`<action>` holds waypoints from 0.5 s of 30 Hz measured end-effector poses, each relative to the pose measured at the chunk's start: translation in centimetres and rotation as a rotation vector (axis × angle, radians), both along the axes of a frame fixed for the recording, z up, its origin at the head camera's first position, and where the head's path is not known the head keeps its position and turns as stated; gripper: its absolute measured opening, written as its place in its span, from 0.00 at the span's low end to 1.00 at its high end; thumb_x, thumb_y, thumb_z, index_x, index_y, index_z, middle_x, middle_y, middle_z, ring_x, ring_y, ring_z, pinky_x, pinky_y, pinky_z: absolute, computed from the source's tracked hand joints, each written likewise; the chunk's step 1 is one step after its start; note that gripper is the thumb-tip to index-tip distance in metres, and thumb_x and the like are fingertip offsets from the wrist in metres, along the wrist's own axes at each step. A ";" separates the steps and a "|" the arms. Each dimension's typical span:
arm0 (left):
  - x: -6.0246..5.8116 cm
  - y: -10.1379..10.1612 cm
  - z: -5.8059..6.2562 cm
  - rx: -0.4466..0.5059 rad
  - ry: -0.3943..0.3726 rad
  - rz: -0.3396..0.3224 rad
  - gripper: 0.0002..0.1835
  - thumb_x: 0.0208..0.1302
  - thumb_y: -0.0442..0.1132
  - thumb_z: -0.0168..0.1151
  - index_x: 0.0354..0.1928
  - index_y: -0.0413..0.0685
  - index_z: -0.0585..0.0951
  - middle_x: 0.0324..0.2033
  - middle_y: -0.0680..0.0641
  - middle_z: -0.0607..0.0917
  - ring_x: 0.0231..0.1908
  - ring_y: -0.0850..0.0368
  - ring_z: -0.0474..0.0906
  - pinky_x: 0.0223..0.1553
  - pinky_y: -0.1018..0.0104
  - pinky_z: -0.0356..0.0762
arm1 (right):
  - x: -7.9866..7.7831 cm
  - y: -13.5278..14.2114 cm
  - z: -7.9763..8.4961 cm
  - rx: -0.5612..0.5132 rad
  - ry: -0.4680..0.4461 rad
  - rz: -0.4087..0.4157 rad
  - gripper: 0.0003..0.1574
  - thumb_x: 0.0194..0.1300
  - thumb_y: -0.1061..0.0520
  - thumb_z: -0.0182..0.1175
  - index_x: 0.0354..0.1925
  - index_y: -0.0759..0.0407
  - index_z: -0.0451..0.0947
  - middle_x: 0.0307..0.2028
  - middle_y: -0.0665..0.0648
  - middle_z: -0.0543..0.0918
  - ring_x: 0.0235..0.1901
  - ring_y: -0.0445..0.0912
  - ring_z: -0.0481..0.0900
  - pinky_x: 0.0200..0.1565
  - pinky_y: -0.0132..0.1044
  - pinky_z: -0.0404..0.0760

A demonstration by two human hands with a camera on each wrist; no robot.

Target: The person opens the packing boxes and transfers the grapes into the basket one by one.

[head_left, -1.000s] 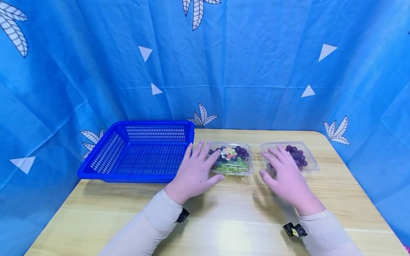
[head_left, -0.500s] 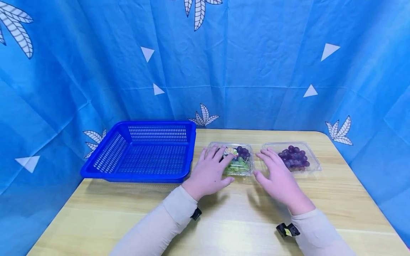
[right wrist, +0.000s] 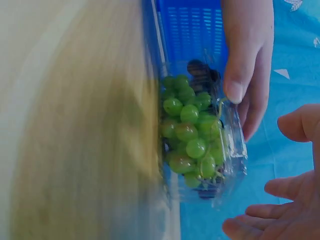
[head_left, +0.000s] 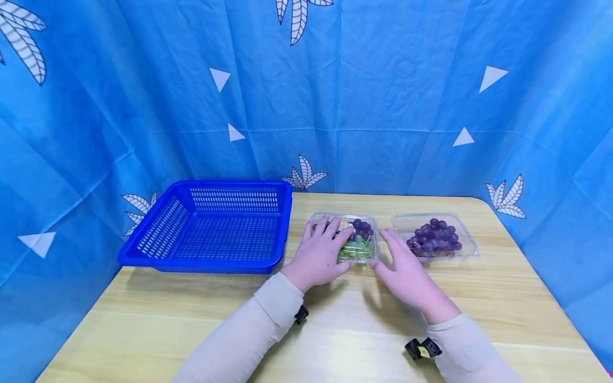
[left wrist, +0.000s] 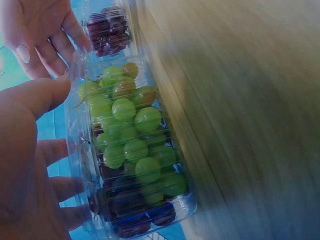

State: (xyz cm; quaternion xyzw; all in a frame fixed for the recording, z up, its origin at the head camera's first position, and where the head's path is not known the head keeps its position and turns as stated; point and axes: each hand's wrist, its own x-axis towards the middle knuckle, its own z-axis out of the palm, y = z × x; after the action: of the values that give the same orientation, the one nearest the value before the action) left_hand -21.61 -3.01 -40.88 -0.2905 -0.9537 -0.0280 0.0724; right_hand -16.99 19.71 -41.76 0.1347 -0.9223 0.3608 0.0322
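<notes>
A clear plastic clamshell box [head_left: 361,249] of green and dark purple grapes lies on the table with its lid down. My left hand [head_left: 317,256] spreads its fingers over the lid's left part, covering much of the round sticker. In the left wrist view, green grapes [left wrist: 135,150] fill the near side, and the left fingers and thumb lie at the lid. My right hand [head_left: 408,274] hovers by the box's right edge; the right wrist view shows a gap between its fingers and the box. Right of it stands a second clear box [head_left: 399,221] with purple grapes [head_left: 436,236].
A blue perforated plastic basket [head_left: 206,264] stands left of the boxes, its right rim close to my left hand. The wooden table [head_left: 345,340] runs back to a blue curtain [head_left: 383,96] with leaf and triangle prints. A black device [head_left: 423,349] sits at the right wrist.
My left hand has moved right, farther over the mixed grape box. The right hand has shifted left, off the purple grape box toward the mixed one. Boxes and basket stay put.
</notes>
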 end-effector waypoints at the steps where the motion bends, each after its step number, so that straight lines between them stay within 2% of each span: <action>1: -0.1 0.1 -0.1 0.001 0.001 0.001 0.43 0.65 0.71 0.55 0.77 0.62 0.63 0.78 0.43 0.57 0.76 0.38 0.49 0.72 0.33 0.40 | 0.0 -0.1 -0.1 -0.004 -0.005 0.004 0.51 0.72 0.47 0.60 0.80 0.60 0.47 0.79 0.66 0.46 0.75 0.67 0.48 0.68 0.70 0.51; 5: -0.4 0.3 -0.2 -0.002 0.002 0.009 0.44 0.64 0.72 0.55 0.78 0.63 0.61 0.78 0.43 0.55 0.76 0.37 0.48 0.72 0.33 0.40 | -0.1 -0.5 -0.6 -0.010 -0.023 0.015 0.52 0.73 0.46 0.60 0.80 0.60 0.44 0.79 0.66 0.45 0.75 0.68 0.45 0.69 0.70 0.49; 15: -1.1 0.8 -0.4 -0.025 -0.026 0.022 0.47 0.63 0.77 0.50 0.79 0.66 0.58 0.78 0.43 0.54 0.76 0.36 0.47 0.70 0.30 0.40 | -0.3 -0.8 -1.8 -0.049 -0.031 0.016 0.52 0.72 0.48 0.61 0.79 0.63 0.46 0.78 0.67 0.47 0.75 0.68 0.45 0.67 0.72 0.48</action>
State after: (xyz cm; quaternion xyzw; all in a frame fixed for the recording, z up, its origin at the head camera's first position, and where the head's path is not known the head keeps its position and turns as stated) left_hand -22.71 -2.18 -41.27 -0.2802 -0.9581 -0.0189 0.0564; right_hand -17.30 18.86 -43.54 0.1356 -0.9124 0.3857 0.0185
